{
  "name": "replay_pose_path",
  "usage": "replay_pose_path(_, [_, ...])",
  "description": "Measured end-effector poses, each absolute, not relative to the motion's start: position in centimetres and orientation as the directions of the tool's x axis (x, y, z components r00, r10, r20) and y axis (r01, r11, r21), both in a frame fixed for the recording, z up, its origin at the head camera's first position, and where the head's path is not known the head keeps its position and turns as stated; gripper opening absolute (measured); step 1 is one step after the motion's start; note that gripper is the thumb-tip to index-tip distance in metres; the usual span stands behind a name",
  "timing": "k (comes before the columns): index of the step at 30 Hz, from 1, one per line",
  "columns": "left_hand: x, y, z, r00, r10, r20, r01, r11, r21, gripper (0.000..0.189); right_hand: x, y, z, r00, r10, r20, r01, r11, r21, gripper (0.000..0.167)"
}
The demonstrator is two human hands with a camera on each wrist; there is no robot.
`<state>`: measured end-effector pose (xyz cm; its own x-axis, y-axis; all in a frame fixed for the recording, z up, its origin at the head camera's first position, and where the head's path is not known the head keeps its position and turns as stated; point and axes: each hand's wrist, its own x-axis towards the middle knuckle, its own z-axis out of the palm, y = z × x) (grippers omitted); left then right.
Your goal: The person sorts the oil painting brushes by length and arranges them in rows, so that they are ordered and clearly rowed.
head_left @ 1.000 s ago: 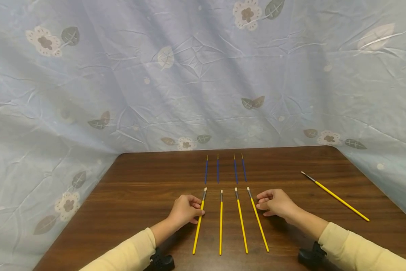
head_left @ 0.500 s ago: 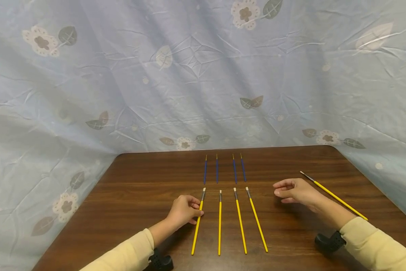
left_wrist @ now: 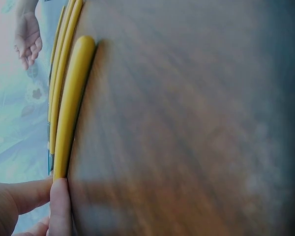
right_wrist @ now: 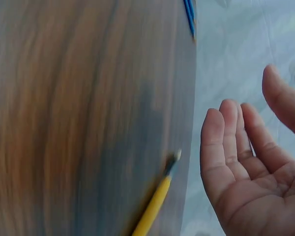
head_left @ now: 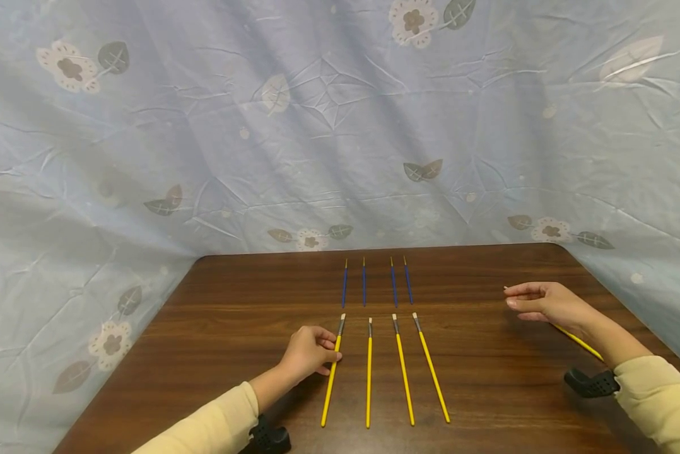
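Note:
My left hand (head_left: 307, 353) pinches the leftmost yellow paintbrush (head_left: 330, 391) between thumb and finger. In the left wrist view the handle (left_wrist: 74, 101) of this paintbrush lies along the wood, and the fingertips close on it from both sides. Over at the right, my right hand (head_left: 554, 309) hovers above a separate slanted yellow paintbrush (head_left: 578, 342), hiding its middle. The right wrist view shows that hand (right_wrist: 258, 182) with fingers apart and nothing between them, beside the bristle end of the paintbrush (right_wrist: 155, 206).
Three more yellow paintbrushes, among them one in the middle (head_left: 369, 378), lie side by side to the right of the held one. Behind them several thin blue paintbrushes (head_left: 394, 287) form a second row. A patterned curtain (head_left: 328, 157) hangs behind the brown table (head_left: 232, 296).
My right hand has moved away from the row of yellow paintbrushes, rightward and farther back, to the slanted paintbrush. My left hand has kept its hold in place.

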<state>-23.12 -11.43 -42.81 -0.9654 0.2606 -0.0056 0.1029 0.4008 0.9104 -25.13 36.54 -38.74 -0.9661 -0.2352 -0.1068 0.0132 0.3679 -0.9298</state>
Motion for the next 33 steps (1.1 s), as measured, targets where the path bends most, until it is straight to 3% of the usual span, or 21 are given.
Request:
replay_pose_path(12, [-23.1, -11.4, -42.8, -0.966, 0.256, -0.014, 0.093, 0.398, 0.913, 0.028, -25.5, 41.2, -39.6, -0.981, -0.163, -0.108, 0.015, 0.49, -0.871, 0.064])
replay_pose_path(33, [-23.2, -11.5, -42.9, -0.966, 0.259, -0.011, 0.096, 0.396, 0.913, 0.026, -26.0, 43.4, -41.9, -0.978, -0.153, -0.139, 0.02, 0.601, -0.799, 0.065])
